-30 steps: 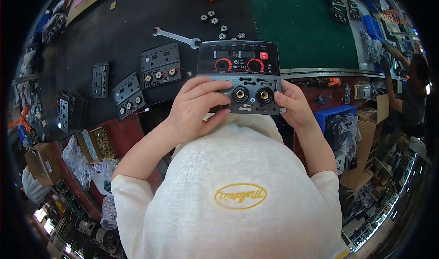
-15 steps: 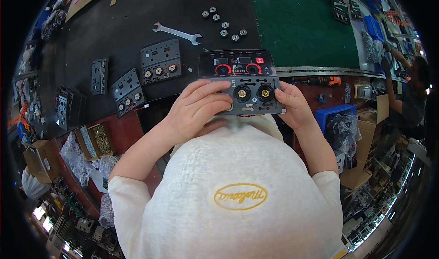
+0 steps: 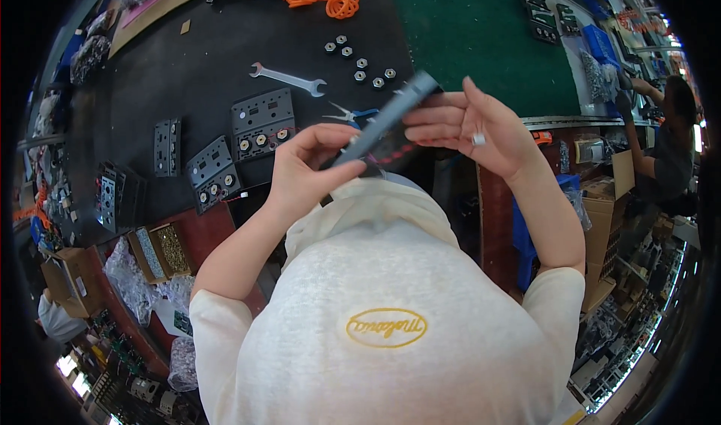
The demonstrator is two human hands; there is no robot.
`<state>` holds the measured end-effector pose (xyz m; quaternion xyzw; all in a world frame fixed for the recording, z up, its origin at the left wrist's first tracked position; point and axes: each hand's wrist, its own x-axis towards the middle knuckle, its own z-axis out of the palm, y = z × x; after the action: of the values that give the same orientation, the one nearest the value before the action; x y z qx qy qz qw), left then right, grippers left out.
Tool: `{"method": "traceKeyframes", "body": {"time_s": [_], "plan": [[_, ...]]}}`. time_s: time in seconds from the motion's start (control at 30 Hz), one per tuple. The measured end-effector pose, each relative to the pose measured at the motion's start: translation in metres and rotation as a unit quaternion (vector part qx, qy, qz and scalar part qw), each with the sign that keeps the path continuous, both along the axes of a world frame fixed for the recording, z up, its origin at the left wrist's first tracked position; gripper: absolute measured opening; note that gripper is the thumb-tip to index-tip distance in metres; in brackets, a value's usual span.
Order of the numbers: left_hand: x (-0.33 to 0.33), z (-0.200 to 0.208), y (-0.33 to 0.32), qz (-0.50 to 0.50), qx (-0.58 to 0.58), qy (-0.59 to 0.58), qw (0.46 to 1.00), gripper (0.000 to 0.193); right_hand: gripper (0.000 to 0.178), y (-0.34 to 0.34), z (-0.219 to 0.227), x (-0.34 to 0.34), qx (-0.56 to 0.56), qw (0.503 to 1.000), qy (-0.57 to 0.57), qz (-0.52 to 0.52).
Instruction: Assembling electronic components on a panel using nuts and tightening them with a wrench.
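A grey metal front panel (image 3: 392, 117) is turned almost edge-on, blurred, with its right end tipped up and away. My left hand (image 3: 312, 162) grips its lower left end between thumb and fingers. Palm up beside the raised end, my right hand (image 3: 473, 128) is open, fingers stretched and thumb apart; whether its fingertips touch the panel I cannot tell. A red-and-black wire runs from beneath the panel toward this hand, and a small white connector (image 3: 478, 139) lies against the palm. The panel's printed face and its two fittings are hidden.
Pliers (image 3: 350, 114) lie just beyond the panel, with an open-end wrench (image 3: 287, 79) and several nuts (image 3: 360, 75) farther off. Similar panels (image 3: 263, 121) rest at left. An orange coiled hose (image 3: 330, 1) is at the back. Another person (image 3: 672, 132) works at far right.
The panel has swung from face-up to nearly edge-on. My right hand has let go of its right edge and opened, while my left keeps its grip. Pliers and wire have come into view.
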<state>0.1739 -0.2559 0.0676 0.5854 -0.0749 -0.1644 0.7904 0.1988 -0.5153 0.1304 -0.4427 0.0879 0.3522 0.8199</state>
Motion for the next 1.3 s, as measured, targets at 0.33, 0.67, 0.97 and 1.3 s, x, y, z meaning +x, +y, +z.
{"method": "traceKeyframes", "body": {"time_s": [0.33, 0.67, 0.97, 1.3], "plan": [[-0.026, -0.024, 0.002, 0.045, -0.131, 0.396, 0.908, 0.025, 0.042, 0.024, -0.034, -0.021, -0.283, 0.949, -0.129, 0.060], [-0.033, -0.029, 0.002, 0.029, -0.155, 0.379, 0.912, 0.025, 0.022, 0.060, -0.043, -0.041, -0.481, 0.639, -0.598, 0.038], [-0.036, -0.036, 0.001, 0.046, -0.169, 0.365, 0.914, 0.025, 0.024, 0.089, -0.050, -0.042, -0.560, 0.590, -0.577, 0.068], [-0.035, -0.045, 0.006, 0.113, -0.194, 0.351, 0.909, 0.026, 0.022, 0.113, -0.070, -0.042, -0.567, 0.647, -0.510, 0.023]]}}
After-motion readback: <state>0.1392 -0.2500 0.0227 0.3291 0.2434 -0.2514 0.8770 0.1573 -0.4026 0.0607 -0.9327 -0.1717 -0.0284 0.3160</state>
